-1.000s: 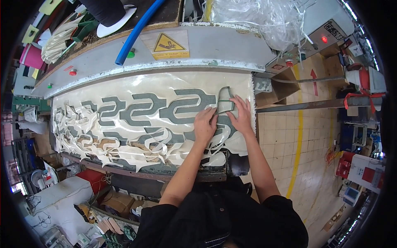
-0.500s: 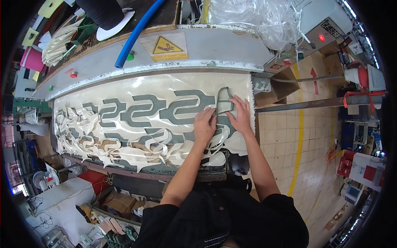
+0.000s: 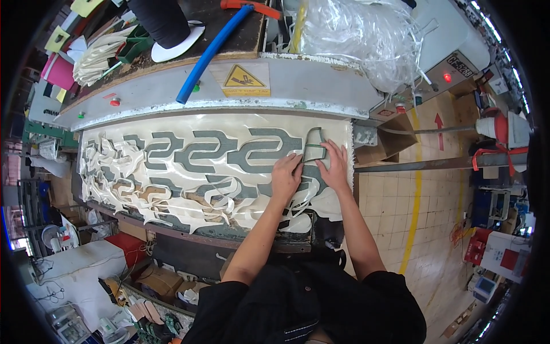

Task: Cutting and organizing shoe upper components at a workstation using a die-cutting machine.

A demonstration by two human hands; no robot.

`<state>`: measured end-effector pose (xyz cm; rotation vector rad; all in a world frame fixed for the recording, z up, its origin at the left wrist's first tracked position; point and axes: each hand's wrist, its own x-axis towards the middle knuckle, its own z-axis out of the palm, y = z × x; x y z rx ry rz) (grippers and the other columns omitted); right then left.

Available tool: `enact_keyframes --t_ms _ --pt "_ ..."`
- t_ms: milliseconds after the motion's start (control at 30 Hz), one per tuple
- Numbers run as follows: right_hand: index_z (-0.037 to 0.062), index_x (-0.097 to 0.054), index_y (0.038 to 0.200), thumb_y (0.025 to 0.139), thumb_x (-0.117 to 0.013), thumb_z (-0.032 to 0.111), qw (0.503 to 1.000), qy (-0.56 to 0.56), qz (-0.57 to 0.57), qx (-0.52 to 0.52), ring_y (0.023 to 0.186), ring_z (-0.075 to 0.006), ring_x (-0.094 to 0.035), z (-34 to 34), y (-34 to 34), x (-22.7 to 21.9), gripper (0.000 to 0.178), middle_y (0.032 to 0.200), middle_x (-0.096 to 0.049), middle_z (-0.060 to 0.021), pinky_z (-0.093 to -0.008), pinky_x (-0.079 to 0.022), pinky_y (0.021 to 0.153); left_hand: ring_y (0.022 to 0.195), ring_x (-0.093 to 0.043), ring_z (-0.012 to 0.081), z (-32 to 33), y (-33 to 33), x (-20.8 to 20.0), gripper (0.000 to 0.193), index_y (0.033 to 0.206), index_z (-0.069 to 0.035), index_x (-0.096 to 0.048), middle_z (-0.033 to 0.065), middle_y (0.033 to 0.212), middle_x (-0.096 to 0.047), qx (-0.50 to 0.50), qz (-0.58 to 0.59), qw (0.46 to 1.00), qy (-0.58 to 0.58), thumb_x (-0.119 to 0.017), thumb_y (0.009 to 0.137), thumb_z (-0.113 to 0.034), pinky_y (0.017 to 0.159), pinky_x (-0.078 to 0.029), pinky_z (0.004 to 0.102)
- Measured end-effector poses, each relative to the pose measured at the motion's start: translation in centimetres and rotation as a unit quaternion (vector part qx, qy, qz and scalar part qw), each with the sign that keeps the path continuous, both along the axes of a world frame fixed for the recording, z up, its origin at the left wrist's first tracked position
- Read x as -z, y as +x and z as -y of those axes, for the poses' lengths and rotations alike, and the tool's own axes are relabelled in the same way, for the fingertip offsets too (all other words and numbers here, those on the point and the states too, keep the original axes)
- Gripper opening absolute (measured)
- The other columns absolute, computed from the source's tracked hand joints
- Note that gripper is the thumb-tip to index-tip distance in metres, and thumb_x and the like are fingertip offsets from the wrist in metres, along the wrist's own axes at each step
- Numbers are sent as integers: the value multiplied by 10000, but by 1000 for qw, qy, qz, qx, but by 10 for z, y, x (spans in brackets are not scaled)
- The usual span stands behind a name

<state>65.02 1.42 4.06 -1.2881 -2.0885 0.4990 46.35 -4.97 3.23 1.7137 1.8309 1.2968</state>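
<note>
A small cutting die [image 3: 314, 145], a thin dark-green frame with a crossbar, stands on the right end of a cream sheet [image 3: 215, 123]. My left hand [image 3: 286, 176] has its fingers bent against the die's lower left edge. From the other side, my right hand [image 3: 334, 167] holds its right edge, thumb low and fingers along the side. Forked, U-shaped openings in the sheet show a grey-green surface [image 3: 246, 163] beneath. Loose cream offcuts [image 3: 189, 213] lie curled along the near side and left end.
A grey machine beam [image 3: 172, 94] with a yellow warning sign [image 3: 246, 80] spans the far side. Above it lie a blue rod [image 3: 215, 54], a black thread cone [image 3: 157, 23] and clear plastic wrap [image 3: 358, 43]. A metal bar [image 3: 415, 165] sticks out at the right.
The whole view has shifted slightly, bringing an orange-red piece at the blue rod's top into sight. Both hands stay at the die, which now sits a little closer to me.
</note>
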Motion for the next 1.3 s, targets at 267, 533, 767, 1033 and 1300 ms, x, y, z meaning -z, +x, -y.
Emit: enact_keyframes --t_ms 267,533,767,1033,1300 --pt "45 -550 1436 883 -812 149 996 56 -53 42 1368 -391 -549 25 -14 -32 621 1420 -625 -192 -512 -392 1171 1160 -680 395 -13 -26 -32 484 1308 -29 -702 203 1231 -736 24 100 995 -7 -826 859 -157 1017 -535 460" --pt "85 -696 1254 873 -835 384 932 -197 75 -296 1090 -383 -665 154 -97 -67 503 1117 -705 -150 -468 -526 985 881 -750 159 82 -197 -114 350 1270 -30 -727 111 987 -792 -139 249 957 59 -799 943 -131 834 -580 307" --pt "43 -713 1071 746 -910 454 975 -48 209 -48 1046 -454 -612 255 -190 -148 560 1009 -661 -218 -548 -474 938 820 -720 110 171 -523 -279 279 1195 -24 -762 64 920 -780 -286 100 949 87 -804 946 -141 749 -571 275" --pt "-10 -700 1176 912 -743 652 953 114 215 180 982 -442 -641 270 -462 -193 713 1044 -695 -214 -559 -532 912 820 -784 205 162 -1149 -346 342 1131 -1 -777 146 918 -800 -486 -39 856 172 -826 893 -242 786 -611 338" --pt "31 -695 1180 995 -586 676 839 -294 -311 337 897 -358 -635 241 -774 -94 680 1086 -676 -201 -499 -555 701 1310 -622 395 63 -1658 -404 716 1501 -37 -546 230 1441 -632 -585 -199 786 5 -774 903 -357 1122 -486 457"
